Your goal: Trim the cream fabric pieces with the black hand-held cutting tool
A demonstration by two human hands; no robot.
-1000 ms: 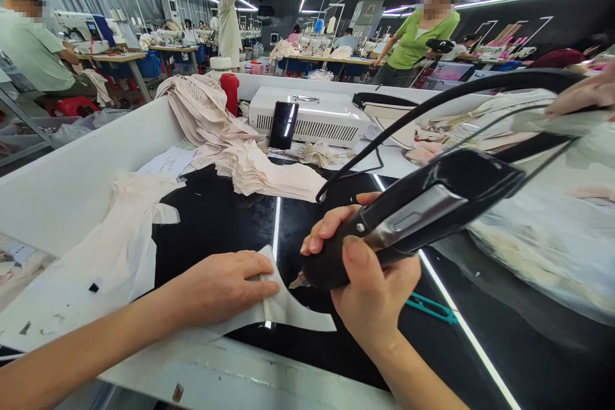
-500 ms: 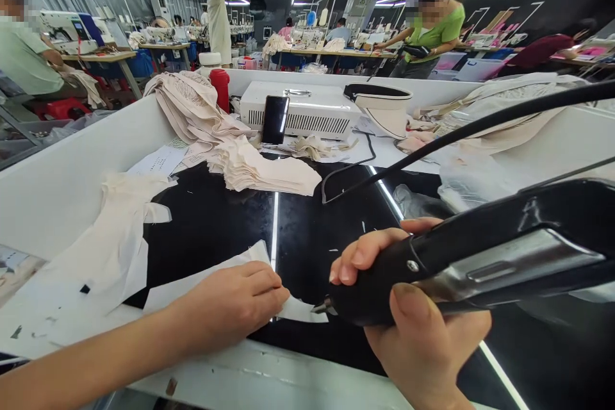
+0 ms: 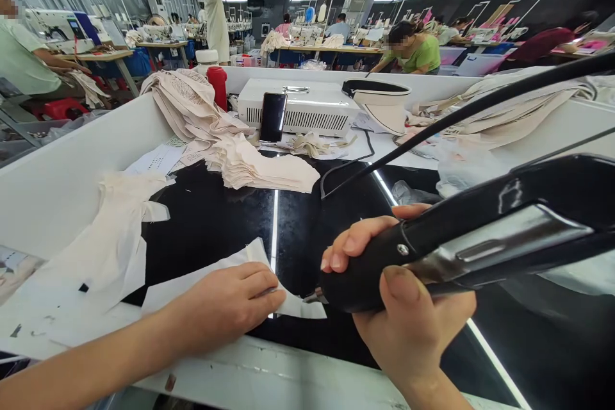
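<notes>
A curved white fabric piece lies on the black glossy work surface. My left hand presses on it with bent fingers held close together, covering its middle. A narrow cream strip shows on the piece, just behind my fingers. My right hand is wrapped around a thick black corded tool with a long metal lever, my thumb lying by the lever. The tool's small metal tip is at the piece's right end, close to my left fingertips; whether it touches the fabric I cannot tell.
A stack of cream fabric pieces lies ahead, near a propped phone and a white vented box. More fabric covers the left side. A black cable arches across the right. White walls edge the table.
The tool in my right hand has moved slightly left and away from me, its tip now further in over the piece. My left hand stays put. A co-worker in green has bent down.
</notes>
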